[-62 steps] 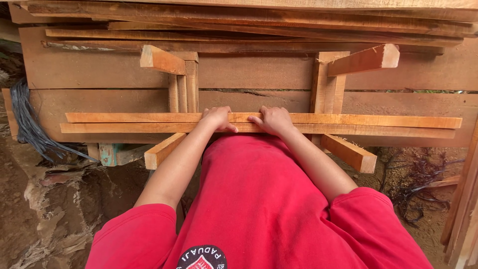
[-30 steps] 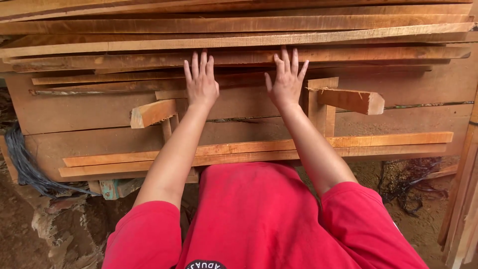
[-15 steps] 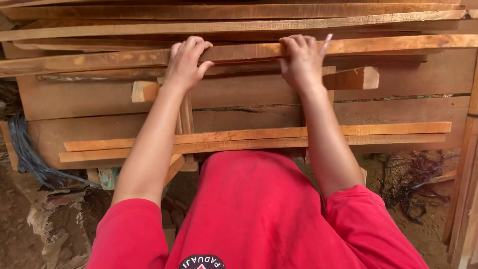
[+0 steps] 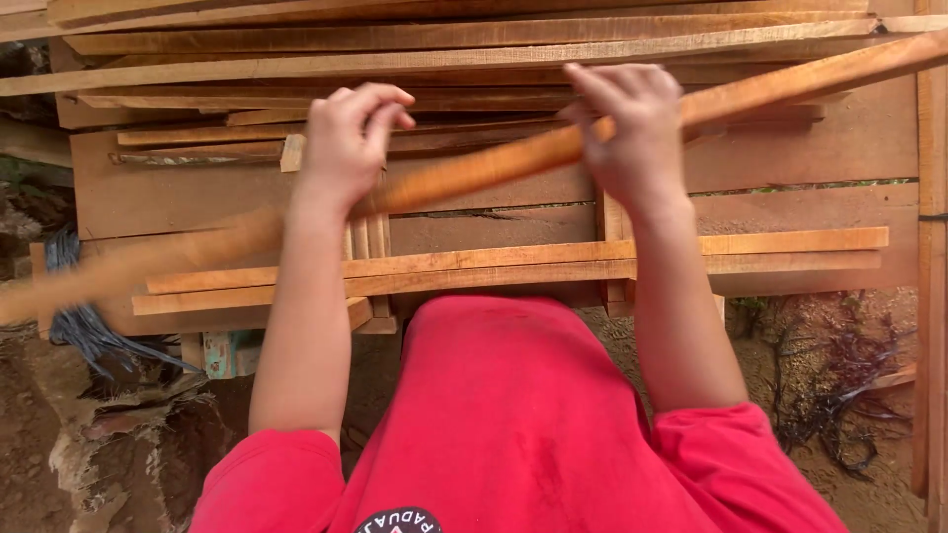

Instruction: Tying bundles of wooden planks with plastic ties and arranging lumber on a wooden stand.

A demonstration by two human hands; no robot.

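Note:
Both my hands grip one long thin wooden slat (image 4: 494, 168), which runs slanted from low at the left to high at the right and looks blurred by motion. My left hand (image 4: 346, 148) holds it left of its middle, my right hand (image 4: 632, 133) holds it right of the middle. The slat is lifted off the stack of wooden planks (image 4: 444, 49) behind it. Below my hands, two more slats (image 4: 790, 252) lie flat across a wooden frame, close to my red shirt.
Wide boards (image 4: 810, 148) form the back of the workbench. A bundle of dark cables (image 4: 84, 331) hangs at the left over rocky ground. Upright planks (image 4: 933, 296) stand at the right edge, with dirt and twigs (image 4: 839, 395) beneath.
My hands went from the slats near my body up to the stack, closed on a slat there, and have now pulled it toward me, tilted down at the left.

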